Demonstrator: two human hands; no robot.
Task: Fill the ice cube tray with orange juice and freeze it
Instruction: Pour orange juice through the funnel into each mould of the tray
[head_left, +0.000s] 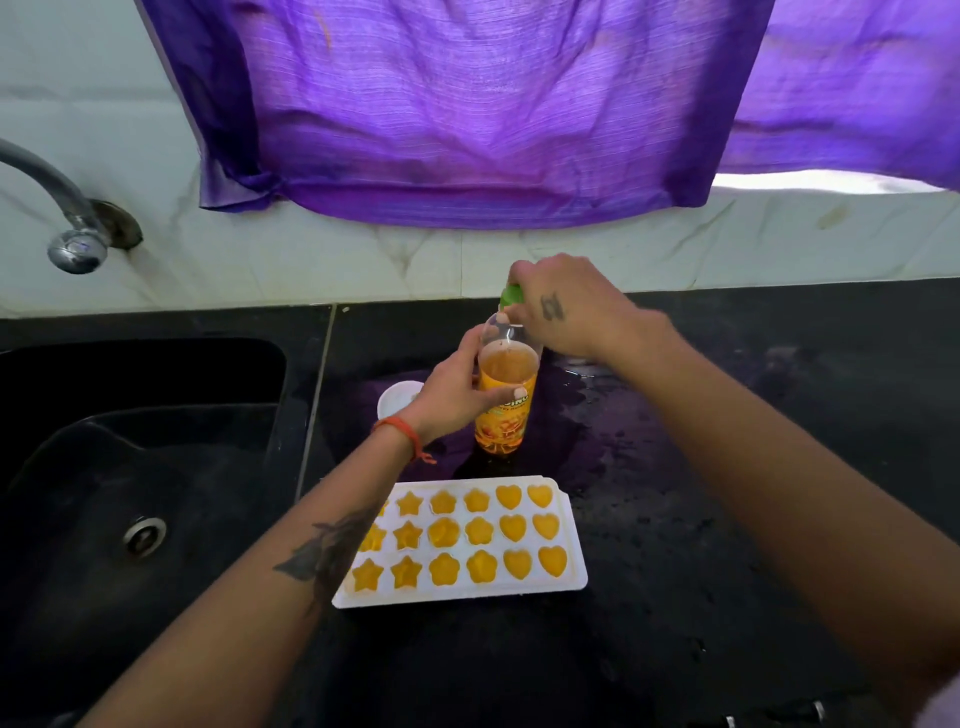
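Note:
A white ice cube tray lies on the black counter in front of me, its star, flower and heart cells filled with orange juice. Behind it stands an orange juice bottle, roughly half full and upright. My left hand wraps around the bottle's middle from the left. My right hand sits over the bottle's top, fingers closed on the green cap. My left forearm hides the tray's left-most cells.
A black sink with a drain lies to the left, a metal tap above it. A small white bowl sits left of the bottle. Wet patches mark the counter right of the bottle. A purple curtain hangs behind.

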